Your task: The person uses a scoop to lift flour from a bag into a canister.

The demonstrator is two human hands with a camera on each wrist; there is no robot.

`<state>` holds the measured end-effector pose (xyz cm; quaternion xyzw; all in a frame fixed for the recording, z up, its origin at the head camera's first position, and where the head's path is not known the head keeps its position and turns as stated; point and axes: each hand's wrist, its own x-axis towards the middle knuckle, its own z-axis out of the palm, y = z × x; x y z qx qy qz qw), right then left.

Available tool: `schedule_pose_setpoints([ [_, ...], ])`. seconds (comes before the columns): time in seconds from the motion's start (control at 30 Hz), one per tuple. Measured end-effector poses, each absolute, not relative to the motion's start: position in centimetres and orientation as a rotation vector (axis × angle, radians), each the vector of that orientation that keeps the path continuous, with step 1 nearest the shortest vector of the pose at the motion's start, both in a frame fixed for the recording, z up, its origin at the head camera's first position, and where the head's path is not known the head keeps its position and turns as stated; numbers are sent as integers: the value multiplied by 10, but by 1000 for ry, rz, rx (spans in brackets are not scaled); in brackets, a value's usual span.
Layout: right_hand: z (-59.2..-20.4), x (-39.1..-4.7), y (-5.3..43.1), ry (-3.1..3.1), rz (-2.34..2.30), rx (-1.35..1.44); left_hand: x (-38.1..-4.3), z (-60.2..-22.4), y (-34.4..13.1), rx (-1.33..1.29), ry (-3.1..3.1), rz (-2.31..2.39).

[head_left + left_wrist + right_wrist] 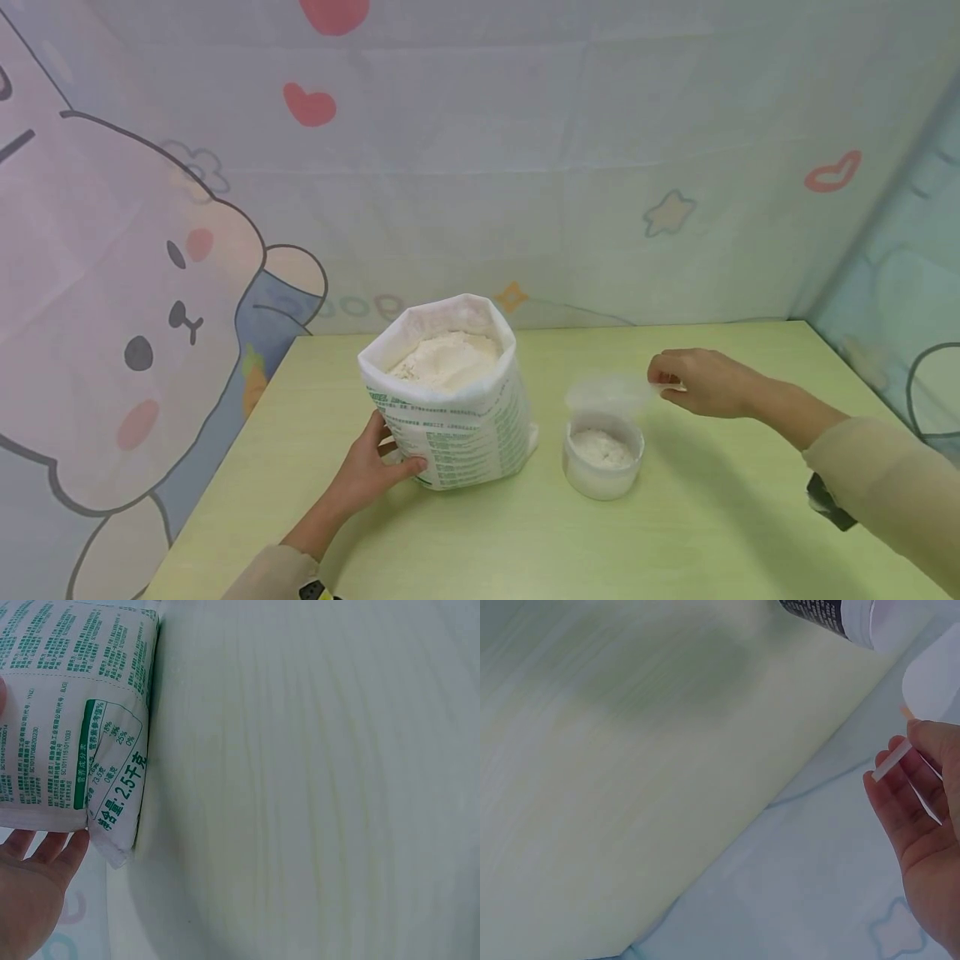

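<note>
An open white bag of flour (453, 433) with green print stands left of centre, white powder heaped inside it. My left hand (375, 460) grips its lower left side, thumb across the front. In the left wrist view, the fingers curl at the end of the bag (64, 750). To the right stands a small round jar (603, 471) with white powder in it. My right hand (705, 382), in the air behind and right of the jar, pinches the thin handle of a white scoop (934, 679). The scoop's wide end looks pale and blurred above the jar in the head view.
Both stand on a pale yellow-green table (495, 550). A cloth backdrop (480, 167) with cartoon prints hangs along its back edge and covers the left and right sides. The right wrist view shows a dark label on the jar (817, 616).
</note>
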<state>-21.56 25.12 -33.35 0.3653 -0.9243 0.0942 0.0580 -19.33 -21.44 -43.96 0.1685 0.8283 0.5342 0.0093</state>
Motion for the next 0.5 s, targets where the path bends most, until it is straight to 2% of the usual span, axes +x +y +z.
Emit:
schedule_pose_setpoints([
  [0.23,-335,-225,246,-2787,332,1052,-192,-439,-215,525,2579,1671],
  [0.5,-318,-234,238,-2789,304,1016,-193,-439,-214,533,2583,1669],
])
